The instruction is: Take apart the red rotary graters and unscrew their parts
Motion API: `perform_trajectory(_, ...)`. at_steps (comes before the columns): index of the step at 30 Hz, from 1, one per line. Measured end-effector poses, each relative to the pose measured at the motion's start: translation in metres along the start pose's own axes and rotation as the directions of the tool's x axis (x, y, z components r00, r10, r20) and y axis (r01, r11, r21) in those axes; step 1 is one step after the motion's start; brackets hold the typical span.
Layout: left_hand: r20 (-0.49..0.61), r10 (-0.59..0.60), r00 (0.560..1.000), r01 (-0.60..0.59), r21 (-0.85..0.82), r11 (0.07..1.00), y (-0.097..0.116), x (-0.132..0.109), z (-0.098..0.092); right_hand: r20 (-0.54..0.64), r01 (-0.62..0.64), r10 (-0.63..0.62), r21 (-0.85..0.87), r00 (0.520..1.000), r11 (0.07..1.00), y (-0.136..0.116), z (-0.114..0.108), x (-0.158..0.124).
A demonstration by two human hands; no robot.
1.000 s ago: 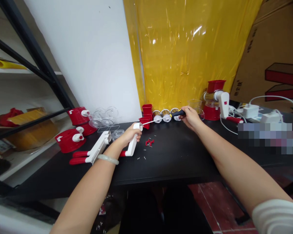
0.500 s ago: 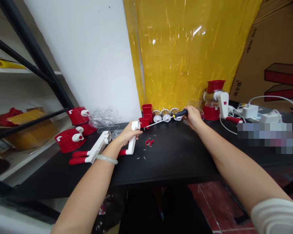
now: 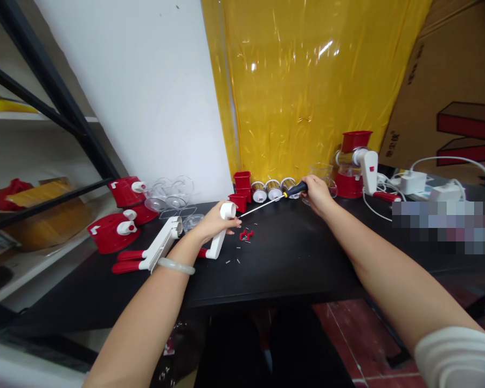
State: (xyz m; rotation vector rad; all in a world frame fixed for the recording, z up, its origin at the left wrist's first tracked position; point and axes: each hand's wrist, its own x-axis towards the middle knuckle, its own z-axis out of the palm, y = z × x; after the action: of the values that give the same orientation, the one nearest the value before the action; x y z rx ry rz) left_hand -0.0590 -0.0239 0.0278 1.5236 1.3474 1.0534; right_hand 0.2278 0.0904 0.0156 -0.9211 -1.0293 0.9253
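Note:
My left hand [image 3: 215, 222] grips a white crank handle [image 3: 217, 243] with a red grip, its round socket end up. My right hand [image 3: 317, 195] is closed round the dark handle of a screwdriver [image 3: 297, 188]. The long shaft slants down to the left, and its tip is at my left fingertips; whether a screw sits on it is too small to tell. Small red parts [image 3: 246, 235] and several screws [image 3: 238, 261] lie on the black table [image 3: 283, 269], right of my left hand. Two more white handles [image 3: 159, 250] with red grips lie beside my left forearm.
Red bases [image 3: 112, 233] and clear plastic parts [image 3: 170, 194] stand at the left. Red hoppers [image 3: 242, 188] and several metal drums [image 3: 274, 189] line the back. An assembled red grater [image 3: 351, 167], white adapters [image 3: 413, 183] and cables are at the right.
The screwdriver tip has come down slightly to my left fingertips, and my right hand has shifted a little left. The crank handle in my left hand has tilted slightly.

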Motion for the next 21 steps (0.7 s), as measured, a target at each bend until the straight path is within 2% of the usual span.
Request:
perform_trajectory(11, 0.111, 0.006, 0.994, -0.026, 0.176, 0.984, -0.006, -0.002, 0.004, -0.109, 0.053, -0.070, -0.147, 0.992, 0.988, 0.009, -0.009, 0.008)
perform_trajectory(17, 0.158, -0.002, 0.987, -0.030, 0.200, 0.979, -0.011, -0.002, 0.007, -0.074, 0.039, -0.059, -0.240, 0.995, 0.970, 0.023, -0.008, 0.007)
perform_trajectory(21, 0.181, -0.028, 0.983, -0.016, 0.239, 0.971, -0.010, -0.002, 0.009, -0.011, 0.003, -0.006, -0.301, 1.000, 0.954, 0.031, -0.009, 0.008)
